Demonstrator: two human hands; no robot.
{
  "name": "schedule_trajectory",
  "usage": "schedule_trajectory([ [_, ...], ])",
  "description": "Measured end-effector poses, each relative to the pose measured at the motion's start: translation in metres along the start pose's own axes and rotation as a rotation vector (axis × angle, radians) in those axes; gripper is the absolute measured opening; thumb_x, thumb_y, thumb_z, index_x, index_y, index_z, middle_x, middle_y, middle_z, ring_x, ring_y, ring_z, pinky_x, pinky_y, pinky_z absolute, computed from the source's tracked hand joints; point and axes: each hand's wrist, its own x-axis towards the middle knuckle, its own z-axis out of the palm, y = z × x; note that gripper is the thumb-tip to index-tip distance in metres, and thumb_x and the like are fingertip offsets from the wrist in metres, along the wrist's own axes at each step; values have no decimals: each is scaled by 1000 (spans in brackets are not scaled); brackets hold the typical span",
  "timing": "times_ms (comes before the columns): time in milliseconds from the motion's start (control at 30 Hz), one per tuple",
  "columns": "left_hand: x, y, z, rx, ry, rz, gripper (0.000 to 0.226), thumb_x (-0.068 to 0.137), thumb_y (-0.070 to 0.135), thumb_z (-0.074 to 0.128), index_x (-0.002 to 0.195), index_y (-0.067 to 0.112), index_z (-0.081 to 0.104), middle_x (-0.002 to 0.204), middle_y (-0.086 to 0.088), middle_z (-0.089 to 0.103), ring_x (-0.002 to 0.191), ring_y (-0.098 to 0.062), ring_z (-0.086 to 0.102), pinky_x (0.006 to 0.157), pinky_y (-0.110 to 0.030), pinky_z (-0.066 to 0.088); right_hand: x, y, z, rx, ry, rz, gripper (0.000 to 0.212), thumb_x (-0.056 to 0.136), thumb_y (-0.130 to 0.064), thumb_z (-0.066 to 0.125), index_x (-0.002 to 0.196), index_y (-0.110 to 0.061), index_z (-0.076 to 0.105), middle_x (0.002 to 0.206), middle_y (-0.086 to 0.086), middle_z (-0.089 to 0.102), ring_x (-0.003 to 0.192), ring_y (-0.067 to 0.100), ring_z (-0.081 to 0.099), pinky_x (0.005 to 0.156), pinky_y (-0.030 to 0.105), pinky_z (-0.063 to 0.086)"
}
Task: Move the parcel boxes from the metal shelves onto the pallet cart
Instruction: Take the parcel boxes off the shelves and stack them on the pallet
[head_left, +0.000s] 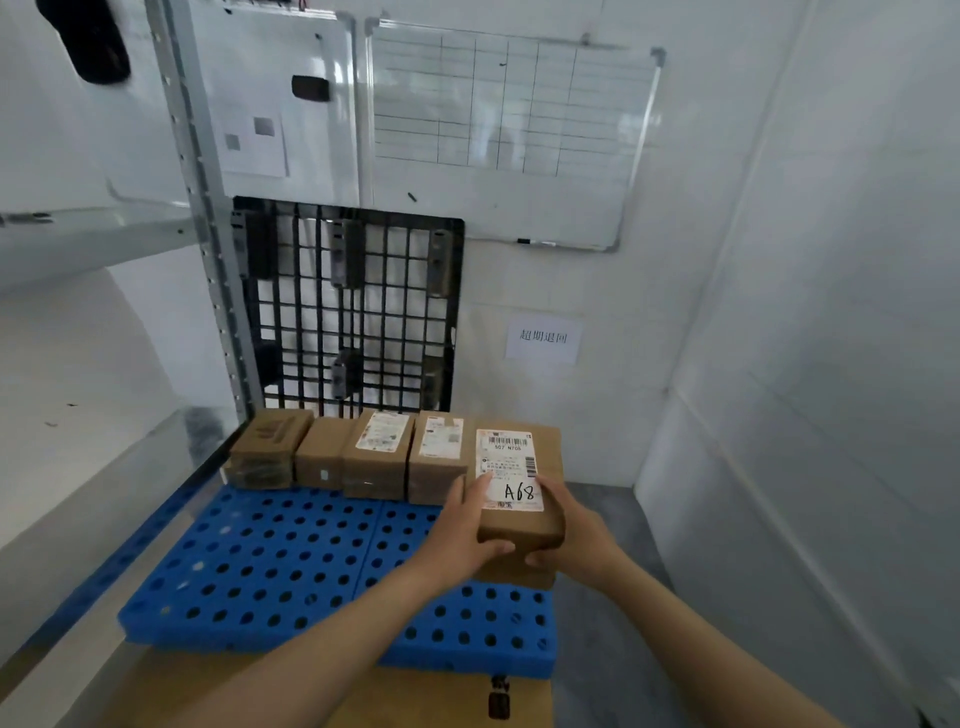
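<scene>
A brown parcel box (524, 525) with a white label marked "A68" is gripped between both hands at the right end of the blue perforated pallet (270, 566). My left hand (462, 530) presses its left side and my right hand (571, 535) holds its right side. The box seems to rest on another box, partly hidden beneath it. Along the pallet's far edge stands a row of several brown parcel boxes (379, 457), some bearing white labels. The metal shelf (78, 374) runs along the left, and the part in view holds no boxes.
A black plastic pallet (348, 306) leans upright against the back wall behind the boxes. Whiteboards (509, 135) hang above it. A shelf upright (202, 223) stands at the left. White walls close the right side, with grey floor (602, 649) beside the pallet.
</scene>
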Motion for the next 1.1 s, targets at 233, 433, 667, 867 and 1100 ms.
schedule_trajectory([
  [233, 91, -1, 8, 70, -40, -17, 89, 83, 19, 67, 149, 19, 6, 153, -1, 7, 141, -18, 17, 113, -27, 22, 78, 30, -31, 22, 10, -13, 95, 71, -11, 75, 144, -25, 16, 141, 3, 40, 125, 19, 43, 97, 24, 40],
  [433, 172, -10, 15, 167, -70, -40, 90, 83, 17, 66, 149, 21, 5, 154, -2, 5, 141, -20, 16, 115, -31, 22, 152, 59, -55, 57, -15, -26, 93, 71, -8, 74, 143, -27, 17, 140, 3, 41, 124, 19, 43, 92, 22, 42],
  [667, 228, -38, 43, 223, -92, -87, 90, 83, 21, 66, 149, 23, 4, 155, 0, 3, 141, -21, 15, 117, -38, 24, 207, 97, -51, 50, -69, -6, 93, 72, -10, 74, 143, -25, 16, 143, 3, 36, 128, 20, 39, 101, 29, 39],
  [867, 255, -73, 45, 274, -88, -83, 90, 82, 27, 68, 148, 24, 6, 153, 1, 10, 140, -20, 16, 117, -37, 23, 244, 106, -30, 51, -75, -6, 95, 69, -9, 75, 143, -23, 18, 143, 4, 33, 129, 20, 36, 105, 32, 37],
  [1100, 250, -119, 46, 507, -147, -147, 84, 85, 39, 61, 148, 24, 8, 156, -3, 3, 145, -28, -6, 119, -49, 4, 261, 112, 14, 1, -179, 27, 91, 74, -14, 71, 143, -25, 14, 143, 2, 32, 128, 16, 35, 101, 26, 36],
])
